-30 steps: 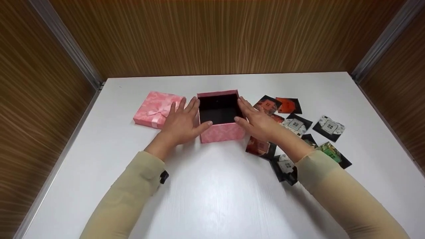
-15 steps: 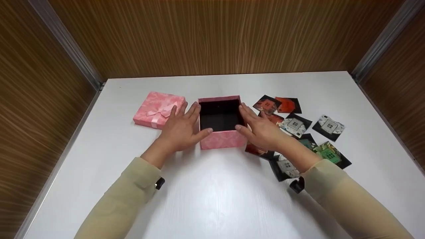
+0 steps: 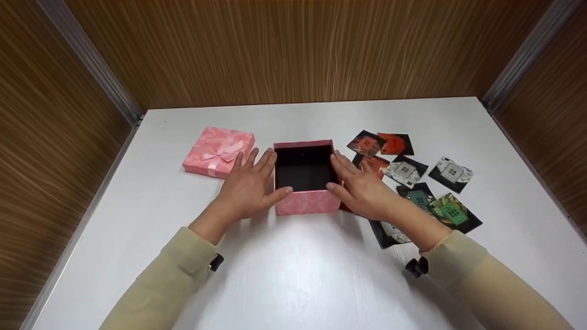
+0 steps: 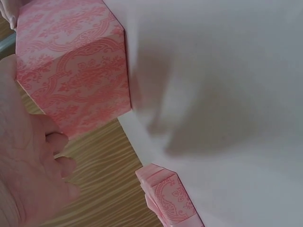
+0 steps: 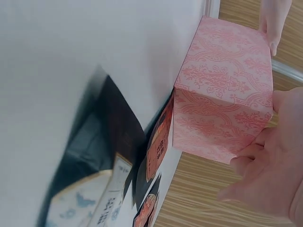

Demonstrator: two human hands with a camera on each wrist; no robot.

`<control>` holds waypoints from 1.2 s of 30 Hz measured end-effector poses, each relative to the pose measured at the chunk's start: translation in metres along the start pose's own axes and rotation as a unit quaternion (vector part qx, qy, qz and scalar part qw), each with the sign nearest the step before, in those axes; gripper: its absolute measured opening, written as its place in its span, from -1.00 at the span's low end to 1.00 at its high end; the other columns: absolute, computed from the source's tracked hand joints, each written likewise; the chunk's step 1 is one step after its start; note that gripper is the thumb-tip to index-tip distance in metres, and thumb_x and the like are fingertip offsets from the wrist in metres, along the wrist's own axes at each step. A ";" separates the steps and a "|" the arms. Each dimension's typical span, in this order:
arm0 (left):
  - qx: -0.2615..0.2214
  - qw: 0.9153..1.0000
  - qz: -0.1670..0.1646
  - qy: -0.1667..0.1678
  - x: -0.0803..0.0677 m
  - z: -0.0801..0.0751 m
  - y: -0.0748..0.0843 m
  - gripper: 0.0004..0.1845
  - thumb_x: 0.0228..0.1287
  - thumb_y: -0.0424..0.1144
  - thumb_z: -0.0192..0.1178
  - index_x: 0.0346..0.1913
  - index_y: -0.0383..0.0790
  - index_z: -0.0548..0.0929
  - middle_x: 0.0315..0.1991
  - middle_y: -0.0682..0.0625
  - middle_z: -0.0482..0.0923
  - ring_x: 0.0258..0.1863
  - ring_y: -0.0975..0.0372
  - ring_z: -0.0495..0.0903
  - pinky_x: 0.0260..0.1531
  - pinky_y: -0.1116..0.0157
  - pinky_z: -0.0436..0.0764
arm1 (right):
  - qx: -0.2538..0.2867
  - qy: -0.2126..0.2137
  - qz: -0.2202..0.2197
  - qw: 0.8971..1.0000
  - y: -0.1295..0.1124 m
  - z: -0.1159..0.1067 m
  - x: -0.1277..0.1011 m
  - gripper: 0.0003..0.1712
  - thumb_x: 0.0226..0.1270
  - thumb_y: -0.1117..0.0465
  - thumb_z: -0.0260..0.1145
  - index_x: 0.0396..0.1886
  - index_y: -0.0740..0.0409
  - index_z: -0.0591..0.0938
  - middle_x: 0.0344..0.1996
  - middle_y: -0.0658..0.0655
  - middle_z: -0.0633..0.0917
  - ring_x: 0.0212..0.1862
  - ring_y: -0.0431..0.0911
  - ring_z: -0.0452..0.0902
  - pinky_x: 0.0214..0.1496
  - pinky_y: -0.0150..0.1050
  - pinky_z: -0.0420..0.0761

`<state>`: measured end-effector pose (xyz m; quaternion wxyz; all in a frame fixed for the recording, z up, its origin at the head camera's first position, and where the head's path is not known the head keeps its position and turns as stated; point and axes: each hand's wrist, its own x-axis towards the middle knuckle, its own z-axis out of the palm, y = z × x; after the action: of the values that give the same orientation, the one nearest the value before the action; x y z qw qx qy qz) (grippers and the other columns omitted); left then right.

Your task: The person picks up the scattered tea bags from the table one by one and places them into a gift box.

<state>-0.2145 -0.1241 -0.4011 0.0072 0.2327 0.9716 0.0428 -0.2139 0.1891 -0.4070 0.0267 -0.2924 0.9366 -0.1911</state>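
Observation:
An open pink patterned gift box (image 3: 308, 203) with a dark inside stands on the white table between both hands. The left hand (image 3: 245, 190) lies along its left side, fingers straight, thumb at the front rim. On the other side, the right hand (image 3: 365, 191) presses the right wall the same way. Both wrist views show the box's outer walls, the box (image 4: 80, 90) beside the left fingers and the box (image 5: 220, 101) beside the right ones. The box's matching lid (image 3: 231, 136), with a ribbon bow, lies left of the left hand.
Several flat square sachets lie scattered right of the box, among them a green sachet (image 3: 451, 213), a white marbled sachet (image 3: 451, 173) and an orange sachet (image 3: 395, 144). Some are partly under the right hand and forearm. A wood-grain panel (image 3: 293, 50) stands behind the table.
Both hands have slid the box toward the person, down the head view. The lid and most sachets lie as before; the box and right hand now hide more of the red sachet near the front corner.

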 end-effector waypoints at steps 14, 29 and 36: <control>0.004 1.000 0.018 0.017 -0.020 0.007 0.009 0.09 0.48 0.56 -0.30 0.72 -0.23 -0.01 0.71 -0.12 -0.05 0.69 -0.12 -0.10 0.61 -0.22 -0.21 | -0.006 0.019 -0.029 0.999 -0.012 0.005 -0.025 -0.14 0.74 -0.18 -0.01 0.70 0.32 0.11 0.69 0.27 0.09 0.66 0.10 0.05 0.61 0.39 -0.10; 0.025 0.999 0.025 0.014 -0.033 0.005 0.016 0.09 0.48 0.57 -0.32 0.72 -0.24 0.02 0.71 -0.11 -0.01 0.69 -0.09 -0.08 0.59 -0.27 -0.16 | -0.005 0.026 -0.012 1.000 -0.022 0.010 -0.042 -0.12 0.73 -0.21 0.00 0.71 0.28 0.08 0.70 0.24 0.07 0.68 0.12 0.00 0.58 0.45 -0.06; 0.028 0.999 0.033 0.009 -0.037 0.003 0.019 0.11 0.47 0.58 -0.33 0.72 -0.25 0.03 0.71 -0.13 -0.01 0.69 -0.10 -0.08 0.58 -0.28 -0.16 | -0.001 0.031 -0.006 1.000 -0.025 0.012 -0.051 -0.10 0.72 -0.24 0.01 0.72 0.25 0.09 0.70 0.22 0.06 0.68 0.07 -0.01 0.58 0.44 -0.07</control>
<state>-0.1725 -0.1242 -0.4028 -0.0099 0.2641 0.9643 0.0180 -0.1565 0.1947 -0.4120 -0.0036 -0.2922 0.9355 -0.1987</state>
